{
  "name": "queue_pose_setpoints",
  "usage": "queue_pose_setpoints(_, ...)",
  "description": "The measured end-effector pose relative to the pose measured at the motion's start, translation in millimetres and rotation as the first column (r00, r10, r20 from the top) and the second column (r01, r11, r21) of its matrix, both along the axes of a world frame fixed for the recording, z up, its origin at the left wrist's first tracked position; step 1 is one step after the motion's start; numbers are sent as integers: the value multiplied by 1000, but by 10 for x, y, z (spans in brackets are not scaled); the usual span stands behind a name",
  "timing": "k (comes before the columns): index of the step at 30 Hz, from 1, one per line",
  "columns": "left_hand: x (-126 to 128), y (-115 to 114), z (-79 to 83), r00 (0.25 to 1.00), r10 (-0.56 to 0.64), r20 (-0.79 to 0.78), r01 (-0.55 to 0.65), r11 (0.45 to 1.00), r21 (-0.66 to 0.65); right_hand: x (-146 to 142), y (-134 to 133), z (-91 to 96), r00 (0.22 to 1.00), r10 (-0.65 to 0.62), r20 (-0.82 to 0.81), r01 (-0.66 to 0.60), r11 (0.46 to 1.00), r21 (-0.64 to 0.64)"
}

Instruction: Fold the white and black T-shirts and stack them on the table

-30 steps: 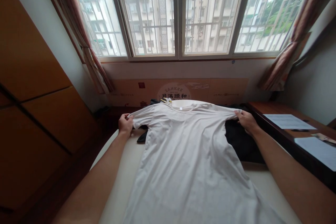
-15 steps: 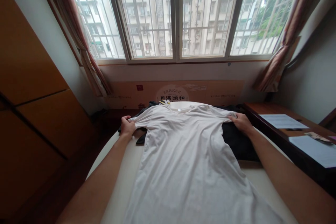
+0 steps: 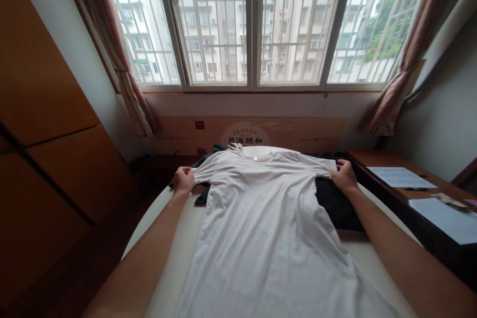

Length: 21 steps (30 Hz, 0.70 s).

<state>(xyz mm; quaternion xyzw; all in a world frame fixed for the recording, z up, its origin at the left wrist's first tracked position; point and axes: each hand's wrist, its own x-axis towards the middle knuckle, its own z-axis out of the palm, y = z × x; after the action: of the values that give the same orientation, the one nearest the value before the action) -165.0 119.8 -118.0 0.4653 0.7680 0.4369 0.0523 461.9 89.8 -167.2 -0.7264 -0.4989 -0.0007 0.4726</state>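
A white T-shirt (image 3: 268, 223) lies spread over a round white table (image 3: 149, 238), its neckline at the far side and its body running towards me. My left hand (image 3: 183, 180) pinches the end of its left sleeve. On the other side, my right hand (image 3: 345, 176) grips the right sleeve's end, so the shoulders are stretched out between both hands. Dark clothing (image 3: 337, 203) lies partly under the shirt and shows at both sides and beyond the neckline. The shirt's lower hem runs out of view.
On the right stands a brown desk (image 3: 357, 156) with paper sheets (image 3: 400, 177) and a pen (image 3: 415, 189). An orange-brown cabinet (image 3: 55, 174) is at the left. Beyond the table, a printed cardboard panel (image 3: 316, 131) stands below the barred window (image 3: 253, 25).
My right fingers have shifted slightly on the right sleeve, whose end now looks flatter and straighter. My left hand still holds its sleeve. The view has tilted a little.
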Motion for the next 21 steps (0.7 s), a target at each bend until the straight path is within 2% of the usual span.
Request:
queue_pose_setpoints(3,8,-1,2,1000,-2,-31,1,1000,-27,-60,-18,7,989,-54,137,48,998,50)
queue_pose_setpoints(5,22,-1,4,998,-12,-55,10,999,-45,-122,-44,39,951,24,308,-57,994,98)
queue_pose_setpoints(7,45,-6,7,996,-32,-89,27,998,-56,-183,-54,64,899,158,408,-204,976,71)
queue_pose_setpoints(9,75,-24,8,990,-56,-129,50,997,-54,-229,-40,61,866,317,386,-309,947,-84)
queue_pose_setpoints(11,110,-58,8,984,-61,-170,55,998,-38,-249,-6,31,858,418,298,-344,899,-269)
queue_pose_setpoints(13,146,-105,11,971,-27,-239,27,1000,-4,-249,31,-7,863,441,246,-333,864,-378)
queue_pose_setpoints(15,188,-152,23,946,-23,-323,34,999,27,-242,55,-33,869,424,256,-302,863,-404)
queue_pose_setpoints(18,274,-202,61,889,-178,-422,208,978,26,-255,50,-21,873,400,279,-260,865,-428)
queue_pose_setpoints(21,396,-228,100,791,-377,-482,429,903,-3,-295,8,33,873,391,293,-238,864,-443)
